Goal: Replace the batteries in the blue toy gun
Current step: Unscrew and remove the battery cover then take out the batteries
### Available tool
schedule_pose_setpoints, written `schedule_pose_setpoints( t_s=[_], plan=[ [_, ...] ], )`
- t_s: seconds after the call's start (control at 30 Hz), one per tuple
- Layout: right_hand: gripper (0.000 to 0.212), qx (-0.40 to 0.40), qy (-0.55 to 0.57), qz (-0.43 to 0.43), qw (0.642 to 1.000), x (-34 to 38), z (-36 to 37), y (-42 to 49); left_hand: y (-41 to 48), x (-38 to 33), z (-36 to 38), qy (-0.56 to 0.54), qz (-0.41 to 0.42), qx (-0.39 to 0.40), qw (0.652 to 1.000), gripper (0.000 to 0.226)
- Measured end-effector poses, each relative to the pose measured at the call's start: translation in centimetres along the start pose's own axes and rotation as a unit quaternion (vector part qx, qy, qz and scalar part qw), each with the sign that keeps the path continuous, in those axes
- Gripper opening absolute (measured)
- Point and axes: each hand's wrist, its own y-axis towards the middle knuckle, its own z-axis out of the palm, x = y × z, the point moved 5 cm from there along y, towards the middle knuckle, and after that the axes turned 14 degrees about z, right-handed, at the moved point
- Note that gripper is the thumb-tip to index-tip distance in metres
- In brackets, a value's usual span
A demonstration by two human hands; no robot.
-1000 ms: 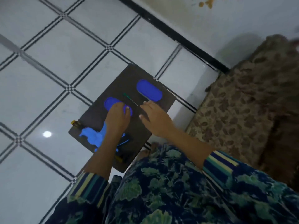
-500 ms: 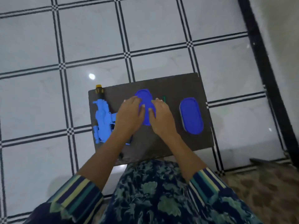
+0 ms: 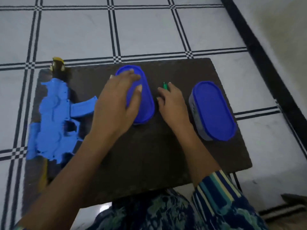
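Blue toy gun (image 3: 54, 117) flat on dark board's (image 3: 149, 155) left

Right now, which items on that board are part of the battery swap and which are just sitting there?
In the job: blue toy gun; green tool by the right hand, probably a screwdriver; middle container under the left hand, contents hidden.
Lying about: right container, lid on, untouched; dark board, only the work surface.

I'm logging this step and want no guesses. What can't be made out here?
Head view only:
- Contents of the middle container and right container: blue lids on.
- The green tool: mostly under the right hand; grip unclear.
- Battery cover of the blue toy gun: blurred, partly behind the left arm.
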Motion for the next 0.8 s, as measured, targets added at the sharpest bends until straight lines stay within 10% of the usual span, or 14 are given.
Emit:
schedule_pose_setpoints(
  t_s=[0.17, 0.43, 0.8],
  plan=[
    [0.018, -0.06, -0.07, -0.011, 0.996, 0.0, 0.6, 0.9, -2.5, -0.4, -0.5, 0.028, 0.048, -0.048, 0.997, 0.028],
    [0.023, -0.16, 0.145, 0.021, 0.976, 2.4, -7.8, -8.5, -8.7, -4.6, -5.6, 0.056, 0.041, -0.097, 0.993, 0.031],
    [0.044, -0.024, 0.502, -0.038, 0.864, 9.8, -2.9, -16.6, -18.1, 0.5, -6.7, 0.11, -0.075, 0.005, 0.991, 0.076]
  ],
)
